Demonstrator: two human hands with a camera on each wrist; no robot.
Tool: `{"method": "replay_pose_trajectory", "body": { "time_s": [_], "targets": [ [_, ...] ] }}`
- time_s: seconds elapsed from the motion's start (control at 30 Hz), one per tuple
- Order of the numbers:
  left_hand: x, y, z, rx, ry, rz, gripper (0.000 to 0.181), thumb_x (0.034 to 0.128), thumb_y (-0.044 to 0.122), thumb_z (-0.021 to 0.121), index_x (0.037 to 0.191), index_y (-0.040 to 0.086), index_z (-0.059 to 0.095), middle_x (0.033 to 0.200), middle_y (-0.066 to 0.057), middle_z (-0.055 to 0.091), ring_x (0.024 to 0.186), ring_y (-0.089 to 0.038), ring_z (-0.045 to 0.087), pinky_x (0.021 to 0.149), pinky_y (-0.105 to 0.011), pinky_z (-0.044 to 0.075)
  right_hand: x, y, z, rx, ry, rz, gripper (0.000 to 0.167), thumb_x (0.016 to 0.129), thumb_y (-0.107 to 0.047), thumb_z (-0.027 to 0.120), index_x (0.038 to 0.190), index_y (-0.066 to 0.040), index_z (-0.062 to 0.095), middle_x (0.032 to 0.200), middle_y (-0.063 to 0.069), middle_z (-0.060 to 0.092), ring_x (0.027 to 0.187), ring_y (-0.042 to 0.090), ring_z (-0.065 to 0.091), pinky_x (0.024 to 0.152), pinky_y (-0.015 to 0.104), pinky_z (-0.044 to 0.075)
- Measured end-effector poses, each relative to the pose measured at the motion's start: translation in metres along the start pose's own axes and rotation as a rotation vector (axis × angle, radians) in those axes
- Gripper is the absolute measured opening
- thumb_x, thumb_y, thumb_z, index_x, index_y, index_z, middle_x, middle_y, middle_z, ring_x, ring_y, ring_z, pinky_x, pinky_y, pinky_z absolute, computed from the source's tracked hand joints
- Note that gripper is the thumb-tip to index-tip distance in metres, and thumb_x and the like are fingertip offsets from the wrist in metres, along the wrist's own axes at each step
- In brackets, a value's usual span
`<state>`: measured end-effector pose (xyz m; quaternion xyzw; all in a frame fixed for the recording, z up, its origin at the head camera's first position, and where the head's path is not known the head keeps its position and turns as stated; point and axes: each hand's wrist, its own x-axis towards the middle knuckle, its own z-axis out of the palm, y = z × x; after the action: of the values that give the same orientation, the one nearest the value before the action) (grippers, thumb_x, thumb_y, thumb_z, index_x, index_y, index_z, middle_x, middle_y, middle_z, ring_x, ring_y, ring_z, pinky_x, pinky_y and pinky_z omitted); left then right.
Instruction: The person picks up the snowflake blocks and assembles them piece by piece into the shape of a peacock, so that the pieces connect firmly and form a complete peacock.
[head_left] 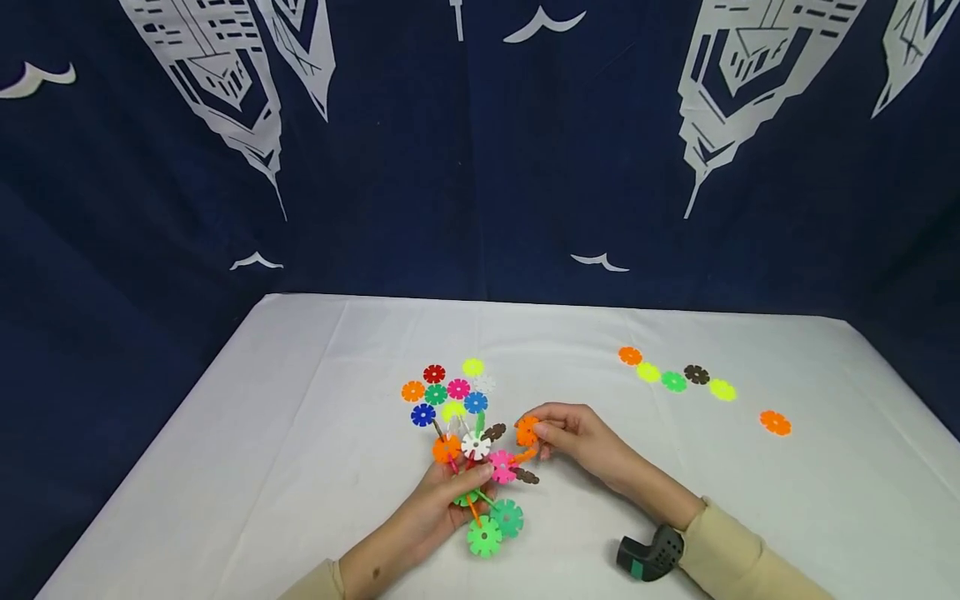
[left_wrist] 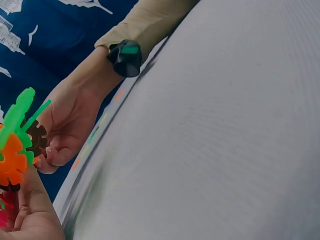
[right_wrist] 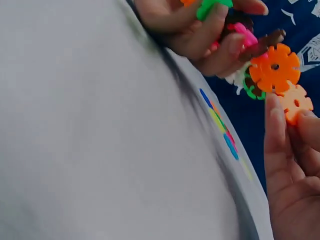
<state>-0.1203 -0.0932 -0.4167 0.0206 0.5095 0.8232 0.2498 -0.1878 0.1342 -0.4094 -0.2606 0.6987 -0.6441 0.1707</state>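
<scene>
Disc cluster — notched plastic pieces slotted together — sits in the left hand, that grip curled round its middle, above the white-covered bench. At the cluster's right side the right hand pinches an orange disc between thumb and finger (whether it is slotted in, I cannot tell). Just beyond lie loose discs in mixed colours; farther right, a slanting row of five and a lone orange disc.
</scene>
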Motion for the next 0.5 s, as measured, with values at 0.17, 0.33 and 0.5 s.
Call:
{"method": "replay_pose_trajectory", "body": {
  "time_s": [0.17,0.33,0.5],
  "targets": [
    [0.0,0.002,0.0,-0.006,-0.006,-0.008,0.025,0.0887,0.015,0.062,0.106,0.005,0.047,0.08,-0.004,0.058,0.068,-0.01,0.053,0.06,-0.016,0.048,-0.003,0.004,0.01,0.047,0.042,-0.016,0.018,0.092,-0.006,0.059,0.102,0.009,0.057,0.083,0.004,0.066,0.067,0.012,0.057,0.066,0.026,0.053],
    [0.0,0.002,0.0,-0.032,0.004,-0.017,0.027,0.0869,0.012,0.064,0.108,0.005,0.048,0.079,-0.003,0.057,0.065,-0.01,0.052,0.058,-0.015,0.047,-0.004,0.005,0.017,0.09,0.062,-0.027,0.02,0.092,-0.008,0.059,0.101,0.01,0.055,0.082,0.004,0.066,0.069,0.015,0.059,0.068,0.028,0.054],
    [0.0,0.003,0.001,-0.038,0.004,-0.009,0.03,0.0849,0.009,0.064,0.109,0.006,0.047,0.08,-0.002,0.057,0.066,-0.01,0.051,0.058,-0.016,0.047,-0.006,0.005,0.022,0.122,0.085,-0.026,0.021,0.093,-0.008,0.058,0.102,0.011,0.054,0.085,0.005,0.067,0.071,0.015,0.061,0.069,0.028,0.055]
  ]
}}
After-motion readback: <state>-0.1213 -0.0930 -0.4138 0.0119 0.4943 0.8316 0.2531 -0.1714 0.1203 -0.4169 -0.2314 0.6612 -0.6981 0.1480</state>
